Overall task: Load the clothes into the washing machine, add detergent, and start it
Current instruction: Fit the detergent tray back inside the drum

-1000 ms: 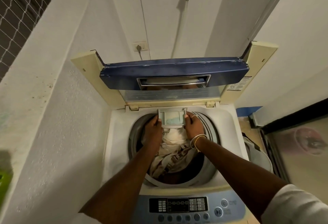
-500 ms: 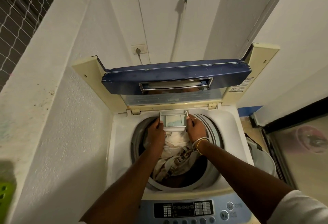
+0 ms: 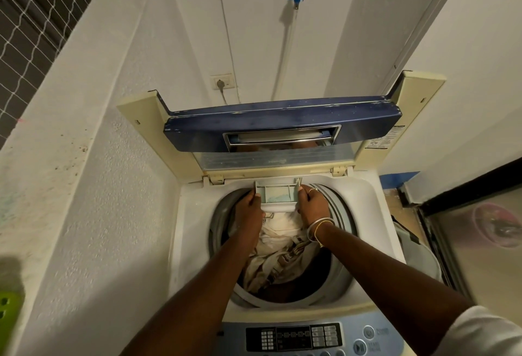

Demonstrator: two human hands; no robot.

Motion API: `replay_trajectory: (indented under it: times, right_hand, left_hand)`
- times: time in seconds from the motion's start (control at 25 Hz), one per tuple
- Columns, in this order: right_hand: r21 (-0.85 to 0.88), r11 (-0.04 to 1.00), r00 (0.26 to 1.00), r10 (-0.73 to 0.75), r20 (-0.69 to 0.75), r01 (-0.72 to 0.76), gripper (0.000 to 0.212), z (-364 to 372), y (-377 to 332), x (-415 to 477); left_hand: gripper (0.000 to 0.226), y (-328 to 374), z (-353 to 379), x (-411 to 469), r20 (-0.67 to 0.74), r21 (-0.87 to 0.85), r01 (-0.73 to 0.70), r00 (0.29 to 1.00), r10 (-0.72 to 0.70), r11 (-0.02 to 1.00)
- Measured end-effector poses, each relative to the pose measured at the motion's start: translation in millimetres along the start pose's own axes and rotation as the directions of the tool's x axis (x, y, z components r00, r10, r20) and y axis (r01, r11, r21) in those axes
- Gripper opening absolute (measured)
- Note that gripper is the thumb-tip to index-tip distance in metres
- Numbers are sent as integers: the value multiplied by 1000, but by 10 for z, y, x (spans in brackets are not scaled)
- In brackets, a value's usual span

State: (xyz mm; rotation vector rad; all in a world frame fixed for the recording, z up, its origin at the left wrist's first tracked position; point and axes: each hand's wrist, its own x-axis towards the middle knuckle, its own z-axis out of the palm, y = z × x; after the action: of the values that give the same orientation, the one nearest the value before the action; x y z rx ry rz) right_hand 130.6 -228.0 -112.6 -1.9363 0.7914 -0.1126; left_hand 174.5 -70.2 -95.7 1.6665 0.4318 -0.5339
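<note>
I'm pinching the drawer (image 3: 278, 192) by both sides: left hand (image 3: 250, 206) on its left edge, right hand (image 3: 310, 204) on its right, fingers curled round the walls. It's sitting partly out of its slot at the far rim of the drum (image 3: 343, 231), above the clothes (image 3: 282, 245). Slide axis is running near-far, slot lying straight beyond my fingers, both hands equally near. I'm judging an uneven push risks jamming.

Thin bangles (image 3: 320, 228), pale and gold, are being worn at the wrist of the right hand (image 3: 312, 203); a slim ring (image 3: 311, 190) is being worn on one finger. A white sleeve (image 3: 485, 333) is being worn above the bare right forearm.
</note>
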Motion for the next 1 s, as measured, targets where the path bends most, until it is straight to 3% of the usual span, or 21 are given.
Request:
replay_trajectory:
  times: [0.36, 0.76, 1.0]
  right_hand:
    - [24, 999, 999, -33, 17, 32, 27, -35, 23, 20]
    - [26, 1000, 999, -15, 42, 14, 32, -55, 30, 59]
    - [61, 998, 996, -33, 88, 28, 22, -61, 102, 61]
  left_hand:
    - [33, 26, 23, -17, -13, 70, -20, 1000, 21, 997]
    - [33, -27, 30, -5, 3, 13, -47, 999, 47, 999]
    - [36, -125, -16, 4, 68, 29, -98, 993, 96, 995]
